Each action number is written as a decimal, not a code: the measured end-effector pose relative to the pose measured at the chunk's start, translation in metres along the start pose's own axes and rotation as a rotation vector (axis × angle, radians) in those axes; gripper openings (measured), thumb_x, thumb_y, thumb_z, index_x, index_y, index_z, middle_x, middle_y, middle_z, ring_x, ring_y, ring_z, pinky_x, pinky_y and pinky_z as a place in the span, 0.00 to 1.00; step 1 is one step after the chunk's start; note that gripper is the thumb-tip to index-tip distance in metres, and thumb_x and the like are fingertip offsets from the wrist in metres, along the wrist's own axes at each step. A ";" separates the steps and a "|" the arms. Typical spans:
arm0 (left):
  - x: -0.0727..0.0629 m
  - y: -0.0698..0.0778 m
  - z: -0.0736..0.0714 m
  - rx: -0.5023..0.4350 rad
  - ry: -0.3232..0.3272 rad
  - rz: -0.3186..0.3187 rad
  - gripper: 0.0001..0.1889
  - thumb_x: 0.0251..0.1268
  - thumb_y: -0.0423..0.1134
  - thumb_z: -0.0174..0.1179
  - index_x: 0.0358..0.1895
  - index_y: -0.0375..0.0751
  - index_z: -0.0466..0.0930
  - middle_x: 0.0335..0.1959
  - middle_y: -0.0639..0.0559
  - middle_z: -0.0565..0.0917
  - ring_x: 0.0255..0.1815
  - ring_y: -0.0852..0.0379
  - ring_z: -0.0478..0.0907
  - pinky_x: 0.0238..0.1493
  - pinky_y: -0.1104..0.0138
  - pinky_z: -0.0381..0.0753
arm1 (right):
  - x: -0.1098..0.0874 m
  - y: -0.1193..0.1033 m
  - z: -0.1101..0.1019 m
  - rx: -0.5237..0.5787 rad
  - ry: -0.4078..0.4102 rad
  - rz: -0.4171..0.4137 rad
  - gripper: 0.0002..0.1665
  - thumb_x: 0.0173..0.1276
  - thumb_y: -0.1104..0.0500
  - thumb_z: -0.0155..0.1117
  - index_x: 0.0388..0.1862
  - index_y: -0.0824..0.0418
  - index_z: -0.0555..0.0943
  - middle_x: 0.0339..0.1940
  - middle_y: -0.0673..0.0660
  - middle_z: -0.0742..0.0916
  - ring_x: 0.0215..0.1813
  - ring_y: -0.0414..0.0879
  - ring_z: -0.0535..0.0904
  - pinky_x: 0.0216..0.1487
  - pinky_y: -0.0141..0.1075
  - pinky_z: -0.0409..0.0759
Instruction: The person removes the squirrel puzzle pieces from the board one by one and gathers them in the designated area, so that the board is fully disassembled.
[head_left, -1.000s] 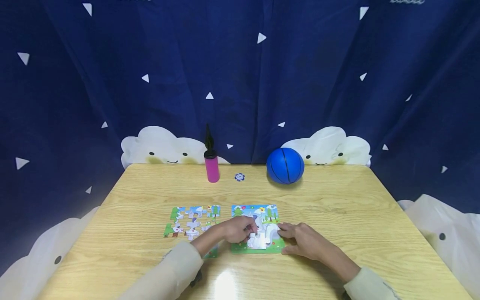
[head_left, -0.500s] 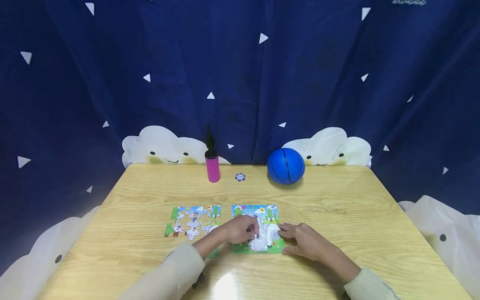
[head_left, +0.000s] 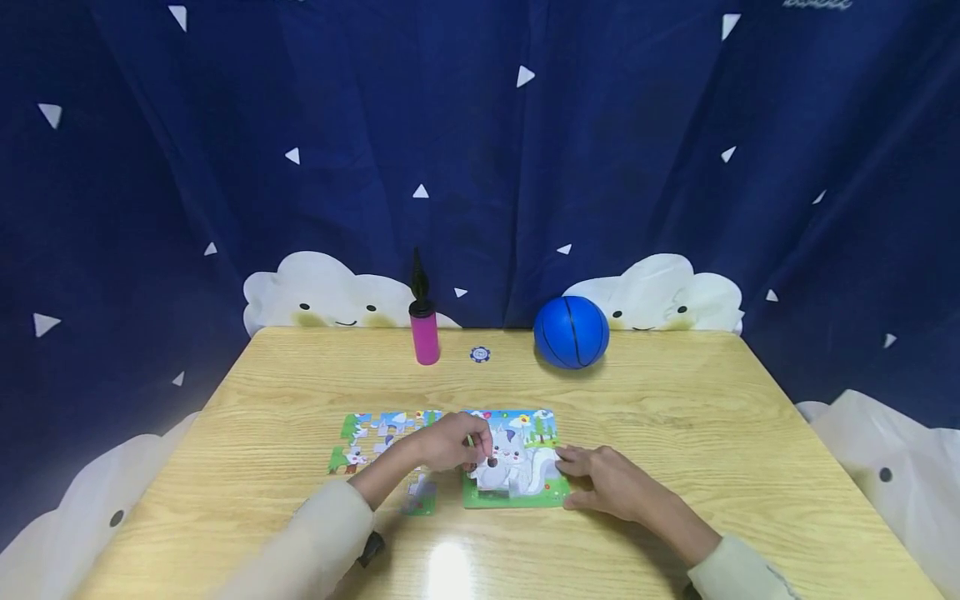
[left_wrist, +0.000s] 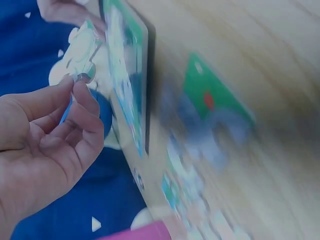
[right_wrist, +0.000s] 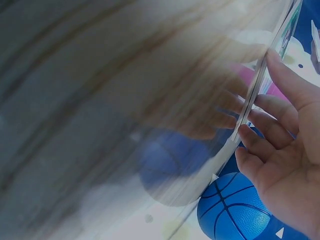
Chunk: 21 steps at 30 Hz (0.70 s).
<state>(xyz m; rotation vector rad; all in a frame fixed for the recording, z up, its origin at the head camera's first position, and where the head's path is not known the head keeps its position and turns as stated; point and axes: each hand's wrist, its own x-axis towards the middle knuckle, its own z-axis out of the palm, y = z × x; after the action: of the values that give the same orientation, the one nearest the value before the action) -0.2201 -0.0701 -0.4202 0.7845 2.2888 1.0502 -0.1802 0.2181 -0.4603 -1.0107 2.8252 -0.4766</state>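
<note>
My left hand pinches a puzzle piece between thumb and fingertips, over the left part of a picture board. The board shows a grey-white cat with a bushy tail on green grass; my hand and the piece cover its left side. In the left wrist view the piece is tilted and apart from the board. At the board's right edge rests my right hand, its fingers loosely extended and the fingertips touching the rim. Several loose puzzle pieces lie left of the board, partly hidden by my left arm.
Toward the table's back edge stand a pink pump with a black top and a blue ball. Between them lies a blue-and-white chip. A dark blue curtain with white triangles and clouds hangs behind.
My left hand has moved left and a little away from me with the puzzle piece, uncovering the cat's face on the board. The right hand has stayed at the board's edge.
</note>
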 end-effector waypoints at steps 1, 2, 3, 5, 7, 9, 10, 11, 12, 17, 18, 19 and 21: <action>-0.003 -0.002 -0.004 0.002 0.004 -0.002 0.04 0.67 0.27 0.53 0.34 0.36 0.76 0.31 0.49 0.78 0.30 0.50 0.79 0.36 0.56 0.80 | 0.000 0.000 -0.001 -0.004 0.000 0.000 0.33 0.56 0.49 0.70 0.56 0.66 0.79 0.63 0.64 0.78 0.64 0.59 0.74 0.61 0.53 0.72; -0.006 -0.004 -0.007 0.009 0.010 -0.006 0.04 0.67 0.27 0.53 0.34 0.36 0.76 0.31 0.49 0.78 0.29 0.50 0.79 0.35 0.57 0.80 | 0.000 0.000 -0.001 -0.007 0.000 0.002 0.33 0.56 0.49 0.70 0.56 0.66 0.79 0.62 0.64 0.78 0.64 0.58 0.74 0.61 0.53 0.72; -0.009 -0.006 -0.011 0.014 0.013 -0.006 0.04 0.66 0.27 0.53 0.34 0.37 0.76 0.31 0.49 0.78 0.29 0.49 0.79 0.35 0.57 0.80 | 0.000 0.000 -0.001 -0.008 0.001 0.004 0.33 0.56 0.49 0.70 0.56 0.66 0.79 0.62 0.63 0.78 0.64 0.58 0.74 0.61 0.53 0.72; -0.015 -0.010 -0.016 0.017 0.019 -0.009 0.04 0.67 0.27 0.52 0.35 0.36 0.76 0.32 0.49 0.78 0.30 0.48 0.79 0.34 0.58 0.80 | 0.000 0.000 -0.001 -0.008 0.002 0.006 0.33 0.55 0.49 0.70 0.56 0.66 0.79 0.62 0.64 0.78 0.64 0.58 0.74 0.61 0.53 0.72; -0.022 -0.014 -0.022 0.022 0.026 -0.009 0.05 0.67 0.27 0.51 0.35 0.36 0.76 0.32 0.48 0.78 0.30 0.48 0.79 0.31 0.60 0.79 | 0.000 0.000 -0.001 -0.008 0.000 0.008 0.33 0.56 0.48 0.70 0.56 0.66 0.79 0.62 0.63 0.78 0.64 0.58 0.74 0.61 0.53 0.72; -0.029 -0.018 -0.026 0.023 0.035 -0.004 0.05 0.66 0.26 0.51 0.35 0.35 0.76 0.32 0.48 0.78 0.30 0.47 0.79 0.30 0.61 0.79 | 0.000 0.000 -0.001 -0.005 -0.005 0.012 0.33 0.56 0.48 0.70 0.56 0.66 0.79 0.63 0.63 0.78 0.64 0.58 0.74 0.61 0.53 0.72; -0.033 -0.020 -0.029 0.022 0.039 -0.007 0.05 0.66 0.25 0.50 0.35 0.35 0.76 0.32 0.47 0.78 0.30 0.48 0.79 0.30 0.61 0.79 | 0.000 0.000 -0.001 -0.005 -0.007 0.012 0.33 0.56 0.48 0.70 0.56 0.66 0.79 0.63 0.63 0.78 0.64 0.58 0.73 0.61 0.53 0.72; -0.038 -0.022 -0.031 0.017 0.044 -0.015 0.06 0.66 0.25 0.50 0.35 0.35 0.75 0.31 0.47 0.78 0.30 0.48 0.78 0.29 0.61 0.78 | 0.000 0.000 -0.001 -0.004 -0.009 0.013 0.33 0.56 0.48 0.70 0.56 0.66 0.78 0.63 0.63 0.78 0.65 0.58 0.73 0.61 0.53 0.72; -0.042 -0.024 -0.034 0.016 0.052 -0.022 0.05 0.66 0.25 0.50 0.34 0.35 0.75 0.31 0.47 0.78 0.29 0.48 0.78 0.29 0.61 0.78 | 0.000 0.000 -0.001 -0.005 -0.010 0.013 0.33 0.56 0.48 0.70 0.56 0.66 0.78 0.63 0.63 0.78 0.65 0.58 0.73 0.61 0.53 0.72; -0.062 -0.036 -0.044 -0.007 0.053 -0.050 0.05 0.67 0.26 0.50 0.35 0.33 0.75 0.32 0.46 0.77 0.27 0.53 0.74 0.27 0.66 0.76 | 0.000 -0.001 -0.001 -0.003 -0.009 0.007 0.33 0.56 0.49 0.70 0.56 0.66 0.78 0.63 0.64 0.78 0.64 0.59 0.73 0.61 0.53 0.72; -0.066 -0.039 -0.045 -0.001 0.048 -0.049 0.05 0.68 0.26 0.50 0.35 0.33 0.75 0.32 0.46 0.77 0.26 0.54 0.74 0.26 0.68 0.75 | 0.000 -0.001 -0.001 -0.003 -0.010 0.005 0.33 0.56 0.49 0.70 0.56 0.66 0.78 0.63 0.64 0.78 0.64 0.59 0.73 0.61 0.53 0.72; -0.070 -0.041 -0.046 0.000 0.040 -0.045 0.04 0.67 0.26 0.50 0.35 0.33 0.74 0.32 0.45 0.77 0.26 0.55 0.73 0.25 0.69 0.74 | 0.000 -0.001 -0.001 -0.003 -0.012 0.004 0.33 0.56 0.49 0.70 0.56 0.66 0.78 0.63 0.64 0.78 0.64 0.59 0.73 0.61 0.53 0.72; -0.077 -0.047 -0.047 0.008 0.031 -0.039 0.04 0.67 0.26 0.50 0.35 0.33 0.74 0.31 0.45 0.77 0.25 0.56 0.73 0.24 0.71 0.72 | 0.000 -0.001 -0.002 -0.006 -0.014 0.002 0.32 0.57 0.49 0.70 0.57 0.66 0.78 0.63 0.63 0.78 0.64 0.59 0.74 0.60 0.54 0.73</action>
<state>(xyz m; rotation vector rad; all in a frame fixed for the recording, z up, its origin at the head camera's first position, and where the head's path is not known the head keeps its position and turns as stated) -0.2092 -0.1708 -0.4155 0.7281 2.3260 1.0431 -0.1798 0.2178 -0.4581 -1.0074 2.8164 -0.4596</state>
